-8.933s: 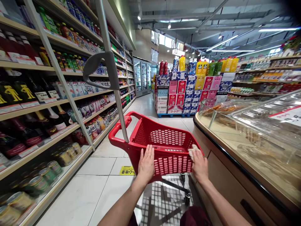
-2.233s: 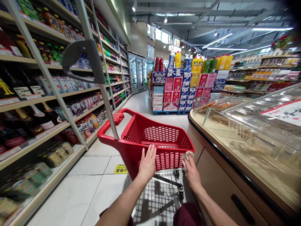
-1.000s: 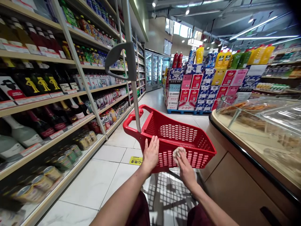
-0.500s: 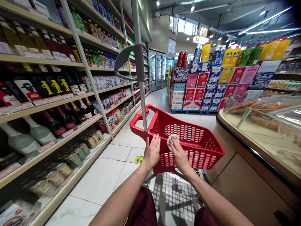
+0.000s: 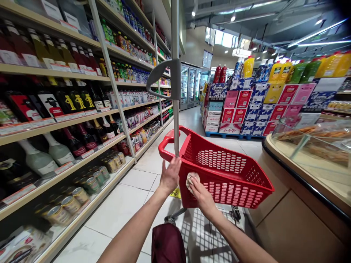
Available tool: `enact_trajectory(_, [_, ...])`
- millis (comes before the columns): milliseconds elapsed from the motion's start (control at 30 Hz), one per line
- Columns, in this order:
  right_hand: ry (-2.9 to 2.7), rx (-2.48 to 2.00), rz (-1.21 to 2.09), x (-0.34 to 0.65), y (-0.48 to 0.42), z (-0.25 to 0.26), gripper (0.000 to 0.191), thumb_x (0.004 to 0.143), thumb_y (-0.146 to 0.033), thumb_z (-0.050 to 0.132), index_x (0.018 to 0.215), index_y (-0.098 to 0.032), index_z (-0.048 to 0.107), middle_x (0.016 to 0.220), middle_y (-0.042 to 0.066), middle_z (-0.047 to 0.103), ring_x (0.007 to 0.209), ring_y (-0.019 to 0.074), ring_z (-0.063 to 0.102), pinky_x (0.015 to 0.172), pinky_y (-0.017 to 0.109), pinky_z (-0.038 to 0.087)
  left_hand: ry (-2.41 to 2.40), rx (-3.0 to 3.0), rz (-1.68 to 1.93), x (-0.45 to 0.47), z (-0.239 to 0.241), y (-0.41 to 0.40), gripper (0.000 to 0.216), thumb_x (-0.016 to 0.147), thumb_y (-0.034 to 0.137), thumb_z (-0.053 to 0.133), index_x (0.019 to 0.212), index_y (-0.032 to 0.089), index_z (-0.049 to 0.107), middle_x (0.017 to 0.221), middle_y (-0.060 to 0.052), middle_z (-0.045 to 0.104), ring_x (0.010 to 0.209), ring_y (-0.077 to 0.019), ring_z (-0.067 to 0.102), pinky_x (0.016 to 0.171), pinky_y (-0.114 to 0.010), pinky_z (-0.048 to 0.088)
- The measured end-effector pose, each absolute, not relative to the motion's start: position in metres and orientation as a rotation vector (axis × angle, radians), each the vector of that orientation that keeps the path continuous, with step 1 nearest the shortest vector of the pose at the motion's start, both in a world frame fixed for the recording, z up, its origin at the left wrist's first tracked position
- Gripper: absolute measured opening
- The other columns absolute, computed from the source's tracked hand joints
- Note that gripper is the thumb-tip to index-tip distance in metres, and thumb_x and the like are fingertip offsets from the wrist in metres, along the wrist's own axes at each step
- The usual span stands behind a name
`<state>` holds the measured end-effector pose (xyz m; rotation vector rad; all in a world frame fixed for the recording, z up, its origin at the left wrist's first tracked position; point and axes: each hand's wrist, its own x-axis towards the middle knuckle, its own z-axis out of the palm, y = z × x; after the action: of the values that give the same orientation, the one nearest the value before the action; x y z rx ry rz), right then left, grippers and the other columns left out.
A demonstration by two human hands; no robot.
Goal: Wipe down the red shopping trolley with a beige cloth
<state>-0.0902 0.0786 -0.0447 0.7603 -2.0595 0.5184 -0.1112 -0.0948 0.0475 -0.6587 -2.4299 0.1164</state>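
A red plastic shopping cart (image 5: 219,174) with perforated sides stands before me on small wheels, with a grey upright pole and a grey loop handle (image 5: 163,79) at its left end. My left hand (image 5: 170,176) rests against the cart's near left corner, fingers stretched out and holding nothing. Against the near side wall, my right hand (image 5: 202,197) presses a crumpled off-white cloth (image 5: 189,180) under its fingers. The cloth lies just left of the wall's slotted part. Inside the cart, the visible part of the basket shows bare red plastic.
Shelves (image 5: 91,126) of bottles and cans run along the left. To the right is a curved counter (image 5: 285,175) with a glass-covered food display. Stacked drink cartons (image 5: 233,109) stand on a blue pallet ahead. A yellow floor sticker (image 5: 176,193) shows behind the cart.
My right hand has slid the cloth down and left, from near the rim onto the side wall. My left hand stays at the corner. The view has shifted slightly left.
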Motion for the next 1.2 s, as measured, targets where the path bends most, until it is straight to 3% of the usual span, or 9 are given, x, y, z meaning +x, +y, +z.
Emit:
enact_trajectory(133, [-2.025,0.677,0.557,-0.101,0.060,-0.019,0.051,0.086,-0.007,0.032,0.135,-0.020,0.029,0.140,0.008,0.031,0.130,0.0209,0.023,0.106,0.043,0.031,-2.430,-0.384,0.027,-0.125,0.056,-0.112,0.063,0.072,0.008,0.036,0.134,0.009,0.025,0.140,-0.012,0.030,0.133,-0.0220,0.017,0.106,-0.053,0.000])
enact_trajectory(300, [-2.008,0.843,0.434,-0.103,0.043,-0.016,0.043,0.087,-0.009,0.032,0.128,-0.019,0.041,0.126,0.007,0.050,0.126,0.0175,0.032,0.101,0.035,0.040,-2.440,-0.474,0.065,-0.134,0.052,-0.122,0.063,0.072,0.005,0.035,0.134,0.012,0.026,0.140,-0.010,0.030,0.132,-0.0200,0.018,0.106,-0.053,-0.002])
enact_trajectory(500, [-2.042,0.787,0.443,-0.110,0.035,0.000,0.045,0.087,-0.008,0.032,0.131,-0.014,0.037,0.136,0.010,0.038,0.130,0.0210,0.024,0.106,0.041,0.031,-2.434,-0.462,0.057,-0.135,0.050,-0.125,0.062,0.073,0.004,0.033,0.133,0.014,0.027,0.140,-0.009,0.031,0.132,-0.0182,0.018,0.106,-0.052,-0.003])
enact_trajectory(667, [-1.993,0.955,0.316,-0.104,0.040,0.007,0.038,0.087,-0.010,0.034,0.121,-0.016,0.049,0.119,0.005,0.056,0.124,0.0154,0.036,0.103,0.030,0.036,-2.432,-0.499,0.069,-0.136,0.053,-0.128,0.063,0.071,0.004,0.035,0.133,0.015,0.029,0.139,-0.009,0.033,0.132,-0.0187,0.020,0.106,-0.052,-0.001])
enact_trajectory(733, [-1.960,0.965,0.306,-0.103,0.040,0.016,0.037,0.086,-0.010,0.036,0.120,-0.013,0.050,0.121,0.008,0.055,0.126,0.0173,0.033,0.105,0.031,0.034,-2.439,-0.499,0.071,-0.135,0.054,-0.129,0.063,0.070,0.004,0.036,0.132,0.015,0.030,0.138,-0.009,0.034,0.132,-0.0189,0.020,0.107,-0.052,0.000])
enact_trajectory(833, [-1.937,0.910,0.298,-0.115,0.036,0.042,0.038,0.086,-0.009,0.035,0.121,-0.006,0.047,0.129,0.013,0.046,0.131,0.0221,0.019,0.108,0.039,0.027,-2.465,-0.479,0.061,-0.135,0.054,-0.129,0.064,0.070,0.003,0.036,0.132,0.015,0.031,0.138,-0.010,0.035,0.131,-0.0201,0.021,0.106,-0.053,0.000])
enact_trajectory(1000, [-1.837,1.062,0.099,-0.156,0.032,0.112,0.040,0.087,-0.007,0.027,0.121,-0.008,0.047,0.124,0.007,0.052,0.133,0.0155,0.009,0.109,0.035,0.019,-2.494,-0.496,0.057,-0.134,0.056,-0.129,0.062,0.069,0.003,0.036,0.130,0.013,0.033,0.136,-0.011,0.038,0.131,-0.0208,0.023,0.106,-0.054,0.001])
enact_trajectory(1100, [-1.824,0.978,0.146,-0.173,0.035,0.162,0.044,0.086,-0.005,0.025,0.126,-0.012,0.041,0.135,0.006,0.040,0.133,0.0170,0.005,0.109,0.041,0.017,-2.473,-0.500,0.063,-0.133,0.057,-0.128,0.066,0.068,0.003,0.037,0.132,0.014,0.029,0.139,-0.010,0.033,0.131,-0.0203,0.022,0.106,-0.054,-0.001])
enact_trajectory(1200, [-1.840,0.933,0.152,-0.174,0.041,0.175,0.044,0.086,-0.006,0.028,0.129,-0.011,0.037,0.139,0.008,0.034,0.133,0.0201,0.004,0.109,0.045,0.018,-2.473,-0.499,0.046,-0.132,0.058,-0.128,0.067,0.068,0.003,0.037,0.133,0.013,0.028,0.140,-0.009,0.032,0.132,-0.0199,0.021,0.106,-0.054,-0.004])
